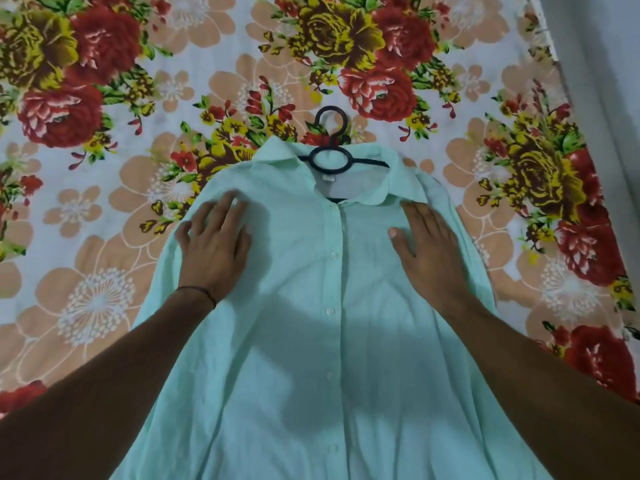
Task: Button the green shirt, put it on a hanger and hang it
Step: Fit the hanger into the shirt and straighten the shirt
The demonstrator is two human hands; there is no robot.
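Observation:
A pale mint-green shirt point(311, 341) lies flat and front-up on the bed, its placket buttoned down the middle with several white buttons showing. A black hanger point(330, 157) sits inside the collar, its hook and ring poking out past the neck opening. My left hand point(214, 244) rests palm-down with spread fingers on the shirt's left shoulder area. On the right shoulder area, just below the collar tip, my right hand point(426, 244) lies flat with straight fingers. Neither hand holds anything.
The bed is covered by a floral sheet point(104, 168) with red, yellow and peach flowers. A pale wall or curtain point(602, 81) runs along the bed's right edge. The shirt's sleeves lie folded along its sides.

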